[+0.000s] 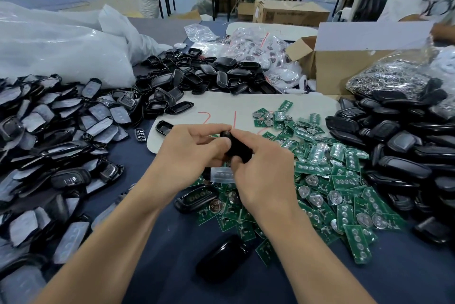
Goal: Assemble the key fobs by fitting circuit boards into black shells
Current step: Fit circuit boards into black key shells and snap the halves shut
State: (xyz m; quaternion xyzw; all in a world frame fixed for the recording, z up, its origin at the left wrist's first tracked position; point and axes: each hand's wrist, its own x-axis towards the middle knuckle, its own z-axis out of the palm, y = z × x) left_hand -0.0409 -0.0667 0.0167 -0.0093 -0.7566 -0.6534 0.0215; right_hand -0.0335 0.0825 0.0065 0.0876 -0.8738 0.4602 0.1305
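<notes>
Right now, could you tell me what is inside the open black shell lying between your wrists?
A green circuit board sits in the open black shell, round contacts facing up. Its right end is hidden under a coin cell and loose boards.

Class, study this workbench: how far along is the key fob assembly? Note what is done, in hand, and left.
Done, probably: the heap of closed black fobs on the right. In hand: one black shell pinched between left hand and right hand; whether its board is in cannot be seen. Left: many loose green circuit boards and a pile of empty shells beyond.
</notes>
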